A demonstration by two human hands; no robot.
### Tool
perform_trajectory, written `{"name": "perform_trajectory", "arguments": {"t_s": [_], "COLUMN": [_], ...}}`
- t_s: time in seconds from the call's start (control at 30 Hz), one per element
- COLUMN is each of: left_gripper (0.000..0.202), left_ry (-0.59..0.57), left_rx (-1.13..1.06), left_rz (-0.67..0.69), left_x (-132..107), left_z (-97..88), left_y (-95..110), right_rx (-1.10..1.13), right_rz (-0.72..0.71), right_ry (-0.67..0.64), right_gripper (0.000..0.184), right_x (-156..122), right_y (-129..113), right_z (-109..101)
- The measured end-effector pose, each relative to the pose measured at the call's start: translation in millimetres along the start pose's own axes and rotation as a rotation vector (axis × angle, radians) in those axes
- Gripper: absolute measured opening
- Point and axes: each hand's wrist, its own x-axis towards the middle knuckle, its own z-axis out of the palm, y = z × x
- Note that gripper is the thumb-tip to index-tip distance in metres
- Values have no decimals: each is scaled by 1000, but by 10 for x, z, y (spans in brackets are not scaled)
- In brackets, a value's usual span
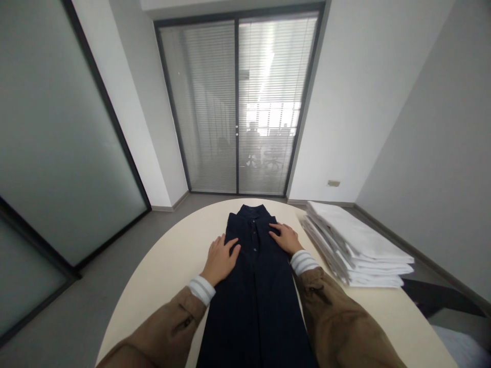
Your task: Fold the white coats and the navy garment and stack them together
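Observation:
A dark navy shirt (255, 286) with a collar and a short row of buttons lies on the table, its sides folded inward into a long narrow shape. The collar points away from me, and the near end runs out of the picture. My left hand (222, 258) rests at the shirt's left edge, fingers spread, the thumb side on the cloth. On the opposite edge, just below the shoulder, my right hand (286, 238) lies with its fingers stretched over the fabric. Neither hand grips anything.
The cream table (161, 286) has a rounded far edge. A stack of folded white cloth (356, 240) stands on its right side. Beyond the table are a glass door (237, 102) with blinds and white walls. A frosted glass panel (57, 128) is at the left.

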Motion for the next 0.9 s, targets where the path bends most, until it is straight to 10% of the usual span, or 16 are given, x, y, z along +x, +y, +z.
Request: {"name": "perform_trajectory", "arguments": {"t_s": [0.47,0.9], "left_gripper": [36,36], "left_ry": [63,26], "left_rx": [-789,-1141], "left_rz": [-54,-233], "left_x": [287,203], "left_z": [-15,-86], "left_y": [-364,-206], "right_rx": [677,516], "right_rz": [-103,57], "right_ry": [42,-28], "right_gripper": [37,64], "right_x": [-16,-188], "right_y": [-309,-640], "right_z": [-71,-202]}}
